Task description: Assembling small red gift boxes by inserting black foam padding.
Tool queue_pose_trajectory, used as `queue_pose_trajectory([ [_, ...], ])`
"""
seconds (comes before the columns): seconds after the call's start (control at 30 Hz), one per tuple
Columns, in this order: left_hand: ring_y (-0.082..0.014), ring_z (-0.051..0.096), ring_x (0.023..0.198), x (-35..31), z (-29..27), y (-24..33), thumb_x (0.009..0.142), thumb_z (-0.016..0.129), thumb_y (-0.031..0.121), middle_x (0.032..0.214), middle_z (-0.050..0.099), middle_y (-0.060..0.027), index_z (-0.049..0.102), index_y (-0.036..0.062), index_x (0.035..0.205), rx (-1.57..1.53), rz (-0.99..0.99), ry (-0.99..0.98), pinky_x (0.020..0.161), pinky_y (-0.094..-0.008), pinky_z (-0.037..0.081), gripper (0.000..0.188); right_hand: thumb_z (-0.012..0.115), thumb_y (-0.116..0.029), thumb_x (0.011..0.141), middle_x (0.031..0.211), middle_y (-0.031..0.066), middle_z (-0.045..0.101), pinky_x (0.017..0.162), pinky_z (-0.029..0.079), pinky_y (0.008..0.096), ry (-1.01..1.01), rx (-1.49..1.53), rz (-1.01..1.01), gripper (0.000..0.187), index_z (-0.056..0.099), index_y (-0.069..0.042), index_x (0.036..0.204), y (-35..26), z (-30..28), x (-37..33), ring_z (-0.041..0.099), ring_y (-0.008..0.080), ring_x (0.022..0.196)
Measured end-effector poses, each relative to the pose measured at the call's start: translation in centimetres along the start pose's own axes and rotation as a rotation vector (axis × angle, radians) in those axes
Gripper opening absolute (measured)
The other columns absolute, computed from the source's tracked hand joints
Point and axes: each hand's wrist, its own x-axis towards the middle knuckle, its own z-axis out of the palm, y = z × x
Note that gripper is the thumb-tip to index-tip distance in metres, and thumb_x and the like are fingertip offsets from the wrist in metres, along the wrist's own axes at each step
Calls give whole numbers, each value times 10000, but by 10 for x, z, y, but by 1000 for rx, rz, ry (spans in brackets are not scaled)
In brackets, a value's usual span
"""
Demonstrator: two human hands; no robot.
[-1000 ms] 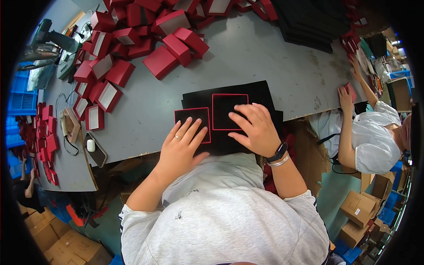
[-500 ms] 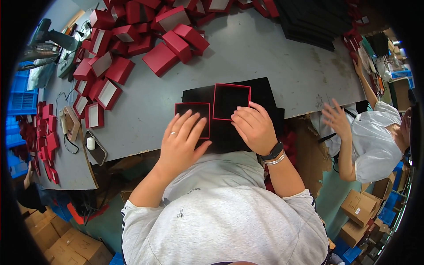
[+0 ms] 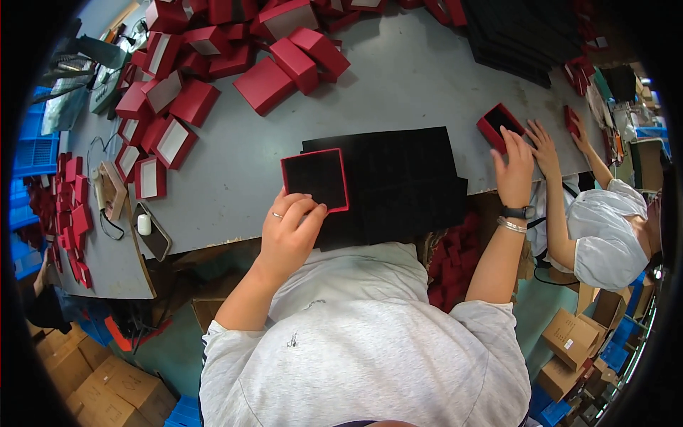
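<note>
A square red box lined in black (image 3: 314,178) is at the left end of the black sheets (image 3: 405,178), at the table's near edge. My left hand (image 3: 290,224) grips its near side, fingers closed over the rim. My right hand (image 3: 514,174) is stretched out to the right, its fingers apart, beside a second red box with a black inside (image 3: 489,132). Its fingertips overlap that box's near edge; whether they touch it I cannot tell. A co-worker's hand (image 3: 544,149) is just right of the same box.
Many red boxes (image 3: 263,85), several with white insides, are heaped at the far left. Thick black sheets (image 3: 523,43) are stacked at the far right. A phone (image 3: 158,238) with a white earbud case (image 3: 144,225) lies at the left edge. The co-worker (image 3: 608,228) sits at right.
My right hand has moved right, and one of the two black-lined boxes is now beside the co-worker. My left hand has taken hold of the other box. The co-worker's raised hand has come down to the table.
</note>
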Motion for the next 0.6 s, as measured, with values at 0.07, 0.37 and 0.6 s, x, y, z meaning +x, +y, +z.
queue_pose_trajectory([
  [0.07,-233,633,946,3,5,5,691,714,42,895,622,-57,717,46,887,32,24,17,951,-500,532,197,750,-140,846,1226,122,622,1005,456,400,-18,372,117,499,587,-35,1306,-29,-7,0,602,278,1119],
  [0.37,-253,630,1027,44,18,15,710,808,56,1040,628,-69,728,72,1040,-140,214,175,990,-441,510,339,661,-48,894,1056,27,630,635,450,219,-267,1157,388,410,593,-62,1298,-144,-21,13,519,42,727],
  [0.6,-352,441,1302,61,33,-134,757,839,275,1363,529,-167,495,86,1401,261,-412,196,1082,-463,370,754,646,-235,970,1285,127,587,770,571,353,69,1243,1164,517,466,-45,1415,24,60,-9,657,213,980],
])
